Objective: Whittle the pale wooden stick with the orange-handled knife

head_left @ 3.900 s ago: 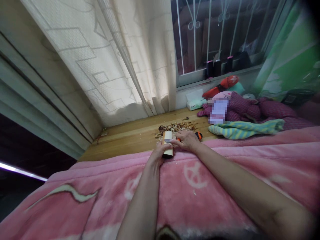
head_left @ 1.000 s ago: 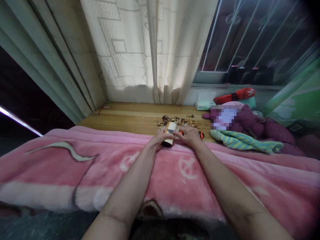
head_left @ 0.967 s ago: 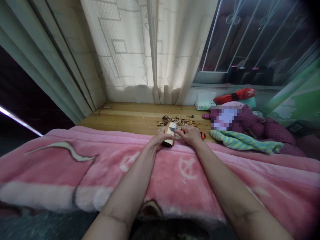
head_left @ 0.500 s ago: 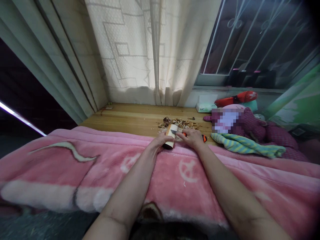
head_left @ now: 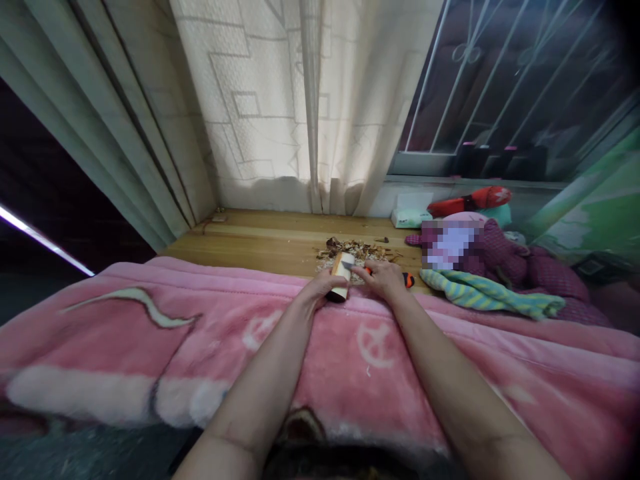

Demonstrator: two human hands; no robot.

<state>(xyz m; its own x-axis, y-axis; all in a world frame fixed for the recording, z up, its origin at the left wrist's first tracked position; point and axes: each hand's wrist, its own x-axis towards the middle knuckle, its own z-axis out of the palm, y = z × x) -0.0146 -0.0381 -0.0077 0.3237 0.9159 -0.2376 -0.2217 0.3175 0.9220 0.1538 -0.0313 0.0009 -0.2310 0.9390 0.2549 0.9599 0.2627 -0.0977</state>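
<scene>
A short piece of wood [head_left: 343,268], pale where the bark is off and brown along its left side, lies tilted with its dark end toward me. My left hand [head_left: 323,287] is closed around its near part from the left. In my right hand [head_left: 385,277] is a knife [head_left: 409,279] with an orange and black handle, the fingers wrapped round it. The dark blade rests against the pale upper face of the wood. Behind it, shavings and bark chips [head_left: 357,250] lie heaped on the wooden board [head_left: 265,233].
A pink blanket [head_left: 200,347] covers the near edge under my forearms. To the right lie a striped cloth [head_left: 493,293], a checked plush toy [head_left: 505,257], a tissue pack [head_left: 413,212] and a red item [head_left: 470,200]. Curtains [head_left: 265,100] and a barred window [head_left: 480,93] stand behind.
The view has shifted very slightly. The knife blade stays on the wood near its upper right side, and both hands keep nearly the same places and grips.
</scene>
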